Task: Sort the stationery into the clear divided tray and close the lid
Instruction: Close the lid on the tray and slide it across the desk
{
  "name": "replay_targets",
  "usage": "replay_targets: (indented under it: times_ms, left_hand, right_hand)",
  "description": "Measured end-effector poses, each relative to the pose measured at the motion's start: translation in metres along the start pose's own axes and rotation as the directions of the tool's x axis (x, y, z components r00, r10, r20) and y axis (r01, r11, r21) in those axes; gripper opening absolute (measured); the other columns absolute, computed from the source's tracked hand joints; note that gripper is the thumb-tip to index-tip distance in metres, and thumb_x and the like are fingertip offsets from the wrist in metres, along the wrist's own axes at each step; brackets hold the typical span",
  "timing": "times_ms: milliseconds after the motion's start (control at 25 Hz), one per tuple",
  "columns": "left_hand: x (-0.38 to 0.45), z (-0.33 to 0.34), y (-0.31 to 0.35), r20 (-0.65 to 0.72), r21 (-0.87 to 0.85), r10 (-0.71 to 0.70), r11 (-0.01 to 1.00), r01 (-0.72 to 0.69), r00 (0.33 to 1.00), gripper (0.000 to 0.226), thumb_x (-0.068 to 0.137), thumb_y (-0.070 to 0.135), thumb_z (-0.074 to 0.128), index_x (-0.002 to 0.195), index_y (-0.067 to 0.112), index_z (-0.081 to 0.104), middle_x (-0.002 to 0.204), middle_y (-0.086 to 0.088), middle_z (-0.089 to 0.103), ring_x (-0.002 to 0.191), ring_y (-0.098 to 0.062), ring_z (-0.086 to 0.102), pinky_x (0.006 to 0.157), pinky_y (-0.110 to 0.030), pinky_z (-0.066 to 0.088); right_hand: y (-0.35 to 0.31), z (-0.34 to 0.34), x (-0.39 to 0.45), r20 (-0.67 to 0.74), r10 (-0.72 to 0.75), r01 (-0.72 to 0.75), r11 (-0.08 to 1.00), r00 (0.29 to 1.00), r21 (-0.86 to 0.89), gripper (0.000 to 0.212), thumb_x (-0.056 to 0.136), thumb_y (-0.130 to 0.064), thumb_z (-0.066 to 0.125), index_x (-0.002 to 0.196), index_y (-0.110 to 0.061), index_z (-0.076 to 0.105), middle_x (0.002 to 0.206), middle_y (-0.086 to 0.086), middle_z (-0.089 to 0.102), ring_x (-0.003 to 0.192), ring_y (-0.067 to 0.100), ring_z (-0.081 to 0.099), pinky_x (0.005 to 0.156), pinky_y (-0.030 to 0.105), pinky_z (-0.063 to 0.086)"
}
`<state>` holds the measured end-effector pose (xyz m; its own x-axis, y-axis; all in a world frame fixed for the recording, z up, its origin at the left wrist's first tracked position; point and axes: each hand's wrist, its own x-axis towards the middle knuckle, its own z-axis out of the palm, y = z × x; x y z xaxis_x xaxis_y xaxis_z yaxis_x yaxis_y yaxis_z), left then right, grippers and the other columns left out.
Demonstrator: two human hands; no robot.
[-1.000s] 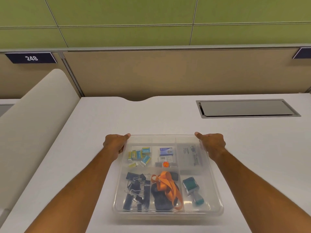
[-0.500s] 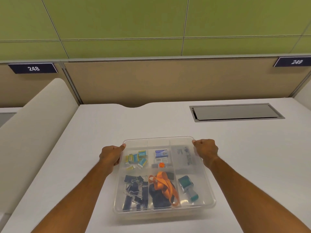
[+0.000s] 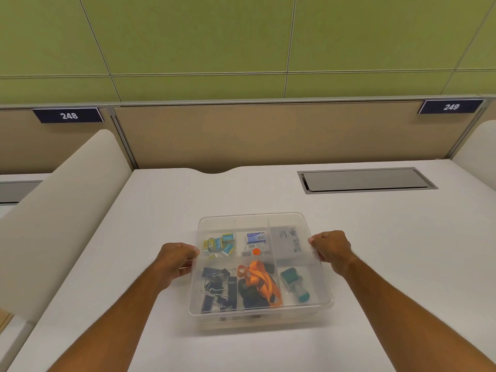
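left divider: a cream rounded partition panel (image 3: 61, 210) stands along the left edge of the white desk (image 3: 161, 210).
label 248: a dark blue number plate (image 3: 68, 115) sits on the tan back panel, upper left.
left hand: the left hand (image 3: 175, 257) has its fingers curled round the left edge of the clear plastic divided tray (image 3: 252, 220), thumb up against the rim.
tray place: the tray sits at the middle of the desk, near the front, between the two hands; a clear lid seems to cover it, though whether it is fully seated i cannot tell.
far left compartment: small yellow and teal staple boxes (image 3: 220, 244) lie in a loose heap.
near left compartment: black binder clips with wire handles (image 3: 217, 288) are piled together.
far middle compartment: a blue and white small box (image 3: 256, 237) with an orange round sticker (image 3: 256, 251) just in front of it.
near middle compartment: an orange lanyard strap (image 3: 261, 281) lies over a dark object.
far right compartment: a grey flat card pack (image 3: 286, 241).
near right compartment: a teal stamp with a clear body (image 3: 295, 287) lies on its side.
right hand: the right hand (image 3: 331, 248) grips the tray's right edge, fingers curled over the rim.
cable hatch: a grey metal flap (image 3: 366, 180) is set flush in the desk, far right.
label 249: a second dark blue number plate (image 3: 451, 106), upper right.
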<state>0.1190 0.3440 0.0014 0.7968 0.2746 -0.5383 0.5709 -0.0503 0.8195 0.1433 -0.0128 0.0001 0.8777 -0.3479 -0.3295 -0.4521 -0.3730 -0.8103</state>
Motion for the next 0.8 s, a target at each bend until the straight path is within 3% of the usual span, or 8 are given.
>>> replay_targets:
  times_ms: [240,400,600,720,800]
  left_hand:
    - [-0.008,-0.003,-0.01,-0.008,0.021,-0.007,1.0,0.007,1.0,0.007,0.086,0.004,0.068,0.09,0.0,0.063,0.092,-0.017,0.067,0.079,-0.027,0.064,0.064,-0.033,0.055]
    - [-0.01,0.0,-0.017,-0.111,0.057,0.044,0.998,-0.038,0.993,0.016,0.083,0.015,0.074,0.085,0.001,0.065,0.09,-0.017,0.069,0.079,-0.028,0.067,0.067,-0.036,0.058]
    - [-0.028,-0.001,-0.034,-0.176,0.164,0.145,0.98,-0.116,0.974,0.027,0.085,0.031,0.07,0.082,0.006,0.062,0.084,-0.012,0.069,0.072,-0.026,0.067,0.05,-0.025,0.051]
    - [-0.035,-0.01,-0.048,-0.134,0.146,0.115,0.985,-0.095,0.984,0.033,0.084,0.036,0.071,0.087,0.004,0.062,0.084,-0.013,0.07,0.076,-0.029,0.069,0.053,-0.027,0.054]
    - [-0.04,-0.017,-0.056,-0.084,0.133,0.096,0.988,-0.084,0.992,0.033,0.084,0.035,0.072,0.09,0.004,0.063,0.087,-0.015,0.071,0.079,-0.031,0.069,0.058,-0.031,0.057]
  right_hand:
    - [0.006,-0.002,-0.012,-0.01,-0.005,0.005,1.0,1.0,0.003,0.015,0.084,-0.021,0.071,0.081,-0.006,0.069,0.087,0.01,0.07,0.078,0.03,0.068,0.07,0.037,0.06]
    - [0.008,0.002,-0.017,-0.073,-0.012,0.012,1.0,0.997,-0.003,0.017,0.084,-0.025,0.072,0.081,-0.009,0.068,0.088,0.01,0.069,0.078,0.03,0.068,0.078,0.045,0.059]
    - [0.018,0.007,-0.032,-0.09,-0.032,0.029,0.999,0.995,-0.033,0.021,0.089,-0.031,0.065,0.085,-0.011,0.068,0.094,0.013,0.07,0.083,0.032,0.067,0.083,0.047,0.057]
    - [0.031,0.003,-0.045,-0.056,-0.039,0.04,0.999,0.998,0.016,0.025,0.088,-0.032,0.065,0.104,-0.013,0.066,0.109,0.014,0.068,0.095,0.034,0.065,0.087,0.049,0.056]
    - [0.038,-0.002,-0.053,-0.012,-0.059,0.059,0.998,0.998,0.013,0.039,0.086,-0.031,0.068,0.122,-0.017,0.059,0.121,0.013,0.063,0.103,0.033,0.063,0.088,0.049,0.056]
